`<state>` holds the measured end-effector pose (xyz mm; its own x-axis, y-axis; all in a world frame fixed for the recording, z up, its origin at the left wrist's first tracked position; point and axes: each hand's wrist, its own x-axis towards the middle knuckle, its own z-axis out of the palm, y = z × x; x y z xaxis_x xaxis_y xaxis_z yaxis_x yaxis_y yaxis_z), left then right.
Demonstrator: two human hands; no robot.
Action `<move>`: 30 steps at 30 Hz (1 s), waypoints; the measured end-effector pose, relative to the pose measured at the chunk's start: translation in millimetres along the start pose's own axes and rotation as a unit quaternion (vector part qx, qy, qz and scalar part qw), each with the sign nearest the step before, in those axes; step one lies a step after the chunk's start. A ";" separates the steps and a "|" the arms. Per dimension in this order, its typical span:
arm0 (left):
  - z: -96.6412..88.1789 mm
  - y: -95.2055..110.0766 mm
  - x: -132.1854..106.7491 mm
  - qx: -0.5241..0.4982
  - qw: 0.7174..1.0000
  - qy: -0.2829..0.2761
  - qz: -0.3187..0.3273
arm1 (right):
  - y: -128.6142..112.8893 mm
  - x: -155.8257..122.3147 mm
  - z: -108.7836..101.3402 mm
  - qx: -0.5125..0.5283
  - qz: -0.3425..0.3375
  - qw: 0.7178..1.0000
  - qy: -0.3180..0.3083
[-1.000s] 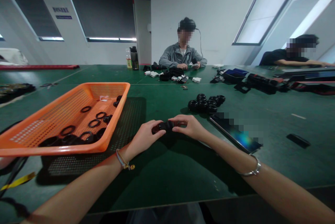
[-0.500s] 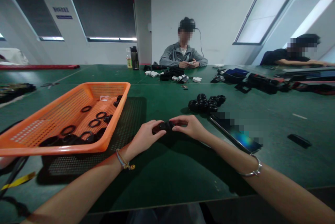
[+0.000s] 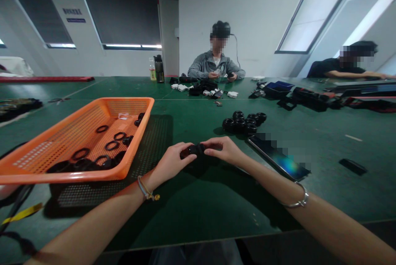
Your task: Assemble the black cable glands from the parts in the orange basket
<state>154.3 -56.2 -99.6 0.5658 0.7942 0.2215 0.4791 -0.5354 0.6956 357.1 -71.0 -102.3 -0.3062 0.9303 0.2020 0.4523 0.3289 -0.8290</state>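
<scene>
Between my two hands, just above the table, is a small black fitting (image 3: 196, 149) that looks round and ridged. My left hand (image 3: 172, 161) pinches its left end between thumb and fingers. The thumb and fingertips of my right hand (image 3: 228, 151) close on the right end. My fingers cover part of the fitting, so its exact kind is hard to make out. Beyond my right hand sits a cluster of glossy black round fittings (image 3: 240, 124). Left of my hands, an orange plastic basket (image 3: 105, 176) contains black rings (image 3: 111, 145) and other black parts (image 3: 82, 164).
A smartphone (image 3: 278, 158) lies right of my right hand on the green table (image 3: 198, 207), with a black piece (image 3: 353, 166) farther right. Two people sit across the table, one handling small parts. Dark and white parts (image 3: 202, 88) and bottles (image 3: 159, 69) stand toward the far edge.
My hands keep the same hold on the black fitting, almost still. Across the table, the co-worker's hands have moved apart.
</scene>
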 end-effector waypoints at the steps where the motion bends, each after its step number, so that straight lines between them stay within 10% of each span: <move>1: 0.2 -0.4 0.0 -0.001 1.000 0.001 -0.001 | 0.2 0.0 -0.9 0.003 -0.005 1.000 -0.009; 30: -0.3 -0.4 -1.1 0.000 1.000 -0.011 0.014 | -2.0 0.4 0.9 -0.007 0.007 1.000 0.002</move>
<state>153.3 -56.7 -100.0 0.5938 0.7722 0.2260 0.4630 -0.5577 0.6889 355.3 -71.5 -101.1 -0.2967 0.9353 0.1930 0.4673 0.3184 -0.8248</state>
